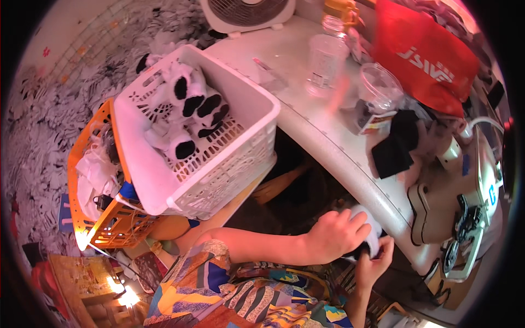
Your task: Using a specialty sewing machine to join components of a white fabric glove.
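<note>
Close to the table's front edge, my left hand (334, 239) is closed on a white sock (373, 234) with a dark part low down. Pinched at the sock's lower end are the fingers of my right hand (375, 263), just below and to the right of the left. Part of the sock is hidden behind my left fingers. On my left, a white plastic basket (229, 175) holds several white socks (183, 117) with black patches, lying loosely together.
An orange basket (117, 235) with white plastic stands beside the white one. The white table (306, 123) carries a clear bottle (326, 60), clear cup (380, 85), black cloth (392, 156), red bag (424, 60) and sewing machine (454, 202). A fan (249, 16) stands behind; heaped socks (49, 131) lie left.
</note>
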Available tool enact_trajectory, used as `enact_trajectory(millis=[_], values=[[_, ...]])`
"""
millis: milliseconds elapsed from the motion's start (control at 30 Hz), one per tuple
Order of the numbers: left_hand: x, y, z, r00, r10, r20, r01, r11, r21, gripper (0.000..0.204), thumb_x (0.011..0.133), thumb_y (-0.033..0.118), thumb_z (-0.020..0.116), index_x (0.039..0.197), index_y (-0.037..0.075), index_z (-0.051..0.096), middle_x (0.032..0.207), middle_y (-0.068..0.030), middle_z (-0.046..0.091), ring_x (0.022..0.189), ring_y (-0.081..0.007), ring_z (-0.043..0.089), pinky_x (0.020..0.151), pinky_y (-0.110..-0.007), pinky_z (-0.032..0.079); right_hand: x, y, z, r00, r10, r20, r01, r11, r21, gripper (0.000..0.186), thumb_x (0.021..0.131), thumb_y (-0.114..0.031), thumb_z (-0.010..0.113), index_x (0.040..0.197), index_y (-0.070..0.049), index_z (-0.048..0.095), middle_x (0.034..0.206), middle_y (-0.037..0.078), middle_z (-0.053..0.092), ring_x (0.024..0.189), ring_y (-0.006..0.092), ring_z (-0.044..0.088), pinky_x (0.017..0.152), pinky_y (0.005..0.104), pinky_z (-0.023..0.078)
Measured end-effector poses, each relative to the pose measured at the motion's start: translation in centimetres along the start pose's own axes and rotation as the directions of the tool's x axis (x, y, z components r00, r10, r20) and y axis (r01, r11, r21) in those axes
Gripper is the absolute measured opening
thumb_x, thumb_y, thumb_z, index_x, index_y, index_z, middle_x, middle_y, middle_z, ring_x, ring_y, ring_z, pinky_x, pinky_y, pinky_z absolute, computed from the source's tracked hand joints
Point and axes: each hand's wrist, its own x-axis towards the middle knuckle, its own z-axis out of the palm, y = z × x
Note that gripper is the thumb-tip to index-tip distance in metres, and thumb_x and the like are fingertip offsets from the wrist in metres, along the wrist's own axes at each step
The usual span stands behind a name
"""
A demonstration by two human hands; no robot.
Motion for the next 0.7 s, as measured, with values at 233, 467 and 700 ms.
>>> enact_trajectory(millis=[233, 467, 700], values=[[-0.4, 1.1, -0.7, 0.987, 0.147, 0.065, -0.141, 0.986, -0.088, 0.017, 0.063, 0.012, 0.065, 0.071, 0.008, 0.051, 0.064, -0.007, 0.054, 0.056, -0.0226, 0.058, 0.048, -0.034, 0.046, -0.5, 0.6, 0.5, 0.993, 0.059, 0.1, -0.05, 0.995, -0.087, 0.042, 0.067, 0.002, 0.069, 0.105, -0.004, 0.052, 0.088, 0.004, 0.044, 0.076, 0.0151, 0.045, 0.066, 0.0264, 0.042], [-0.4, 2.1, -2.2, 0.764, 0.051, 0.643, 0.321, 0.834, -0.449, 0.025, 0.081, 0.024, 0.067, 0.085, 0.001, 0.057, 0.077, -0.0139, 0.062, 0.069, -0.0253, 0.064, 0.061, -0.034, 0.05, -0.2, -0.2, -1.9, 0.98, -0.198, -0.011, 0.197, 0.98, -0.038, 0.032, 0.06, 0.001, 0.072, 0.091, -0.005, 0.068, 0.089, 0.01, 0.063, 0.08, 0.0239, 0.062, 0.07, 0.0303, 0.048], [-2.2, 1.4, -3.2, 0.556, -0.427, 0.713, 0.749, -0.115, -0.653, 0.05, 0.088, 0.015, 0.066, 0.131, -0.002, 0.046, 0.12, -0.0085, 0.058, 0.111, -0.0142, 0.054, 0.096, -0.031, 0.044, -2.0, -2.2, -0.9, 0.696, -0.665, 0.27, 0.659, 0.741, 0.127, 0.039, 0.061, -0.01, 0.067, 0.099, -0.003, 0.069, 0.098, 0.01, 0.065, 0.081, 0.025, 0.064, 0.067, 0.0345, 0.053]])
